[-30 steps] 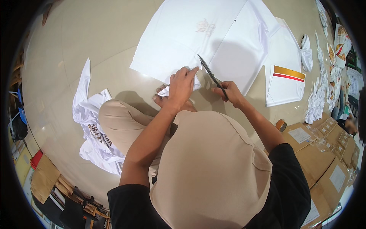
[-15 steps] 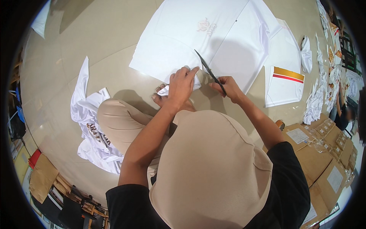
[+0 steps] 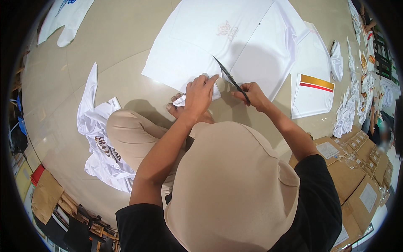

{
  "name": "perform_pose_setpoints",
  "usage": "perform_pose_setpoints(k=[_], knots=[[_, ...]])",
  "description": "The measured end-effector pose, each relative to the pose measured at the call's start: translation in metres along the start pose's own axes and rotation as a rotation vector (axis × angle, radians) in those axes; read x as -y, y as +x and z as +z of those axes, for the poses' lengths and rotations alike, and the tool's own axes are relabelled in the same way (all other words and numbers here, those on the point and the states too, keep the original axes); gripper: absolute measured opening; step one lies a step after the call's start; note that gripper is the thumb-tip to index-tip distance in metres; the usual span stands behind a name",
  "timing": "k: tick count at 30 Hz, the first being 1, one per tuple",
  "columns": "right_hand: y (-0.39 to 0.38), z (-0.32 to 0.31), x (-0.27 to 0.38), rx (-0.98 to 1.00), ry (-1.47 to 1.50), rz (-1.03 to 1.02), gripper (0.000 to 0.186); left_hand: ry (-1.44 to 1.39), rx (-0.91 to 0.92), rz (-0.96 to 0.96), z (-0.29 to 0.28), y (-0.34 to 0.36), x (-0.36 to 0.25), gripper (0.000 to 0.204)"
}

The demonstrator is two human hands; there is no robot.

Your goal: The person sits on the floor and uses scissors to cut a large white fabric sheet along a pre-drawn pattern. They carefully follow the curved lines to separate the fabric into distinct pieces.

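A large sheet of white fabric [image 3: 180,50], with a faint printed motif, lies spread on the floor in front of me. My left hand [image 3: 200,91] grips its near edge, where a folded corner hangs by my bare foot [image 3: 175,110]. In my right hand [image 3: 253,96] is a pair of black scissors [image 3: 230,77], held by the handles. Their blades lie at the fabric's edge just right of my left fingers, pointing away and to the left.
Crumpled white garments [image 3: 107,155] lie left of my bent knee. A white piece with gold and red stripes [image 3: 312,98] rests at right. Cardboard boxes [image 3: 344,176] stand at lower right. Far right, another person [image 3: 380,130] sits by heaped cloth. A white cut piece [image 3: 63,25] lies upper left.
The white piece with blue print at upper left has come further into view, in place of a smaller white corner. My hands and the scissors have barely moved.
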State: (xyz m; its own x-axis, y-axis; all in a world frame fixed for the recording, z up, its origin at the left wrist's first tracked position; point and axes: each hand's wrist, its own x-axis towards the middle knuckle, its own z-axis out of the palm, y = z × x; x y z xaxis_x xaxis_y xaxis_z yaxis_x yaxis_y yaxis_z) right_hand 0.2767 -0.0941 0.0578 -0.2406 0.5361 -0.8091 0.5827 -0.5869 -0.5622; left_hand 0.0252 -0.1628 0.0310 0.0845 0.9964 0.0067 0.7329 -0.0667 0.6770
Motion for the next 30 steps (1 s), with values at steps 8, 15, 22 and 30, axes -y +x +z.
perform_pose_setpoints(k=[8, 15, 22, 30], knots=[[0.004, -0.012, 0.002, 0.026, -0.09, -0.022, 0.041, 0.012, -0.011, 0.007, 0.001, -0.001, 0.0, 0.044], [0.002, -0.017, 0.008, 0.023, -0.125, -0.007, 0.04, -0.006, -0.022, 0.016, 0.001, -0.002, 0.001, 0.045], [0.007, -0.018, 0.016, 0.038, -0.068, -0.008, 0.045, -0.019, 0.008, -0.018, 0.001, -0.002, 0.0, 0.044], [0.015, -0.01, 0.034, 0.022, -0.062, -0.032, 0.04, -0.029, -0.002, -0.019, 0.001, -0.003, 0.0, 0.043]])
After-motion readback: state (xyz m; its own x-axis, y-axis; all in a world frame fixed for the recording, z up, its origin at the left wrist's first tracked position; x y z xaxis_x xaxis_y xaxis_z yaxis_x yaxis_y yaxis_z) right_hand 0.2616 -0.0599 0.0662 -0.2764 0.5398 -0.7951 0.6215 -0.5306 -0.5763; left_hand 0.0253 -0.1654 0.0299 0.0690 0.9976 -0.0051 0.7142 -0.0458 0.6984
